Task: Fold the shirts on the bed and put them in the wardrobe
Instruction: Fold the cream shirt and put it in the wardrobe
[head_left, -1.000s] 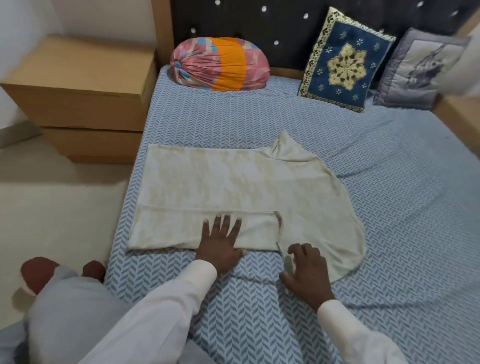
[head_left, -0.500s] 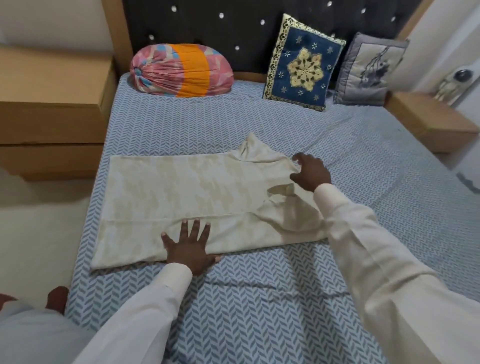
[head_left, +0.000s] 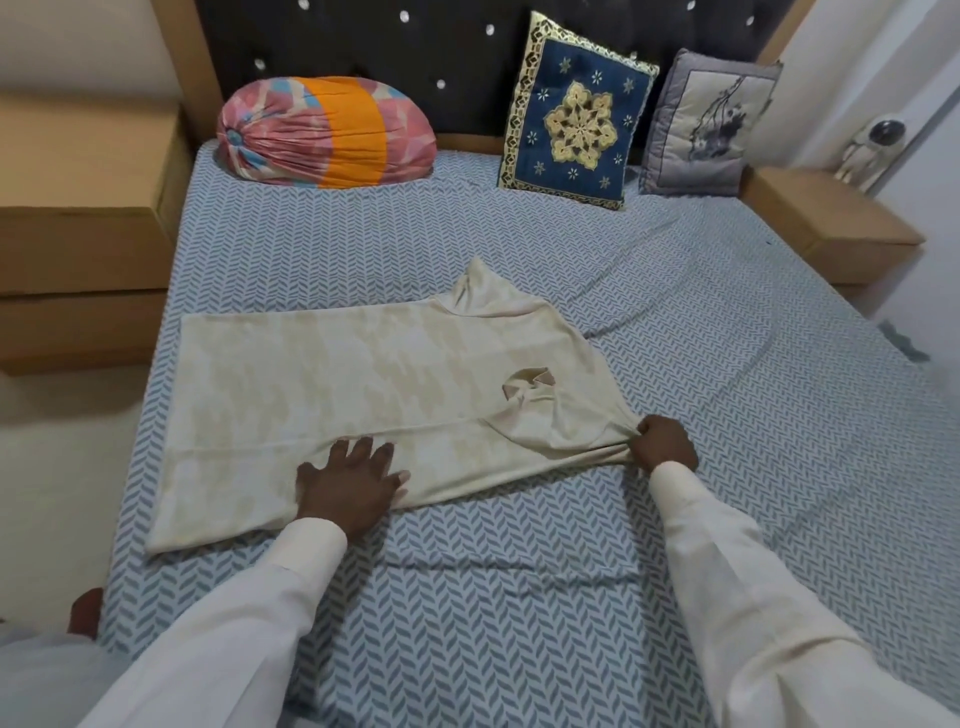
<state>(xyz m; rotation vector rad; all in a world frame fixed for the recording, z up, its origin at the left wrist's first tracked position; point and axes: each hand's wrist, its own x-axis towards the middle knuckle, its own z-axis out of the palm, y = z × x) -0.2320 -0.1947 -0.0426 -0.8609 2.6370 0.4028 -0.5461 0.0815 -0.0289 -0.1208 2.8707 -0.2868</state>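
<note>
On the blue herringbone bed sheet (head_left: 519, 249) lies the cream patterned shirt (head_left: 337, 384), partly folded. Left hand (head_left: 348, 483) presses it flat with spread fingers; right hand (head_left: 665, 441) pinches its bunched edge.

Shirt (head_left: 363, 374) under left fingers (head_left: 363, 454): cream, faint tan mottled blotches. Bed sheet (head_left: 519, 649) around the fingers: white with blue-grey herringbone. Sleeves (head_left: 291, 571): white. Well beyond the fingers:
- bolster (head_left: 327, 132): pink/blue tie-dye, orange band
- navy cushion (head_left: 576, 111): gold star medallion, gold border
- grey cushion (head_left: 706, 122): dark sketch print
- headboard (head_left: 415, 41): black, silver studs

Nightstand (head_left: 78, 208) left of the fingers: tan wood.
</note>
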